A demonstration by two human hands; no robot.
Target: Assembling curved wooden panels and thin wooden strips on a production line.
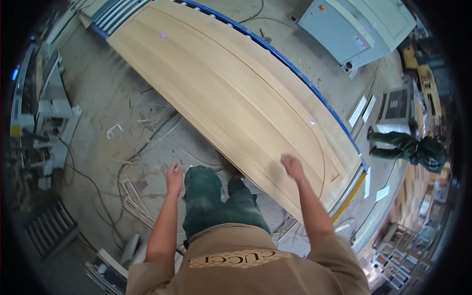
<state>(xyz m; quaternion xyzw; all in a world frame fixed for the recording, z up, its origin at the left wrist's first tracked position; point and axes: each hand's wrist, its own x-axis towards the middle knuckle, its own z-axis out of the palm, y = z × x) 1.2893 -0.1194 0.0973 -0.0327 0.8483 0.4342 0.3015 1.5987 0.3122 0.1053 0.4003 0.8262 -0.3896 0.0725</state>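
A large light-wood door panel (pixel 216 83) with curved grooves and raised strips lies flat, running from the far left to the near right. Over its near right part is my right hand (pixel 293 166), closed with the fingers curled in; whether it touches the wood I cannot tell. Whatever it may hold is hidden. My left hand (pixel 174 178) hangs beside my left thigh, apart from the panel. Its fingers are bent inward, and a small pale spot shows at them that I cannot make out. Two small purple marks show on the wood.
Under the panel runs a roller conveyor (pixel 309 84) with a blue frame. A grey machine cabinet (pixel 334 30) stands at the far right, other machinery (pixel 54 118) at the left. Cables and scraps litter the floor. A person in dark green (pixel 408 148) is at the right.
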